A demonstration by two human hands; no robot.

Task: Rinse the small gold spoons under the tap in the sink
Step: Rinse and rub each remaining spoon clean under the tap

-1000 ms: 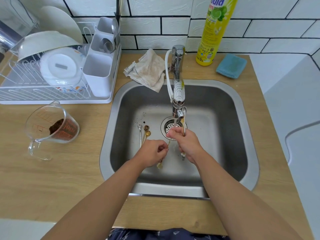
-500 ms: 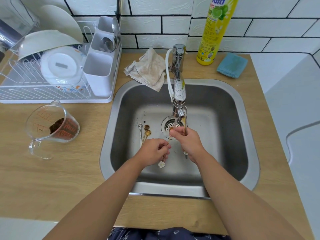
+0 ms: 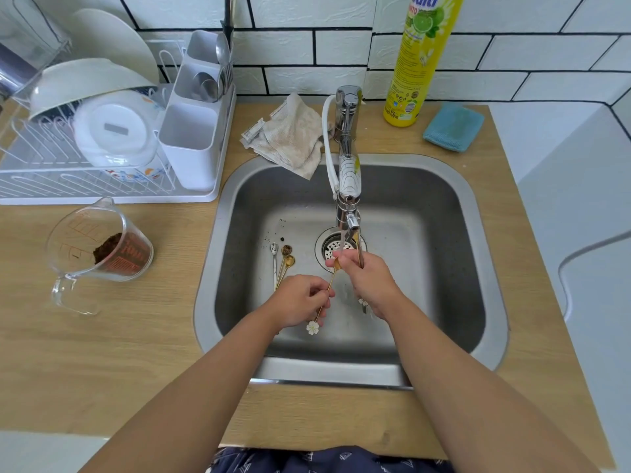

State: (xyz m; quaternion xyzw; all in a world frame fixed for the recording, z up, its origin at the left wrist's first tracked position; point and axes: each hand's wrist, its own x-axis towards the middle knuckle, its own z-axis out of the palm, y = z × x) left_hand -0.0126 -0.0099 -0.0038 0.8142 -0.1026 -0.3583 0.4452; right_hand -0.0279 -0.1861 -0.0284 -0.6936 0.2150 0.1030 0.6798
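Observation:
Water runs from the tap (image 3: 348, 186) into the steel sink (image 3: 478, 268). My left hand (image 3: 300, 303) pinches the thin handle of a small gold spoon (image 3: 324, 295) with a white flower end; its bowl sits under the stream. My right hand (image 3: 370, 279) touches that bowl with its fingertips and also grips a second gold spoon (image 3: 358, 249), whose bowl points up by the spout and whose flower end pokes out below the palm. Three more small spoons (image 3: 283, 261) lie on the sink floor left of the drain (image 3: 336, 249), one with dark grounds in its bowl.
A glass measuring jug (image 3: 99, 247) with brown grounds lies tilted on the wooden counter at left. A white dish rack (image 3: 112, 131) stands behind it. A crumpled cloth (image 3: 290, 134), a yellow detergent bottle (image 3: 420, 59) and a blue sponge (image 3: 454, 126) sit behind the sink.
Both hands have edged up toward the spout. The spoon in my left hand now shows its white flower end below the hand, and its bowl has come under the water.

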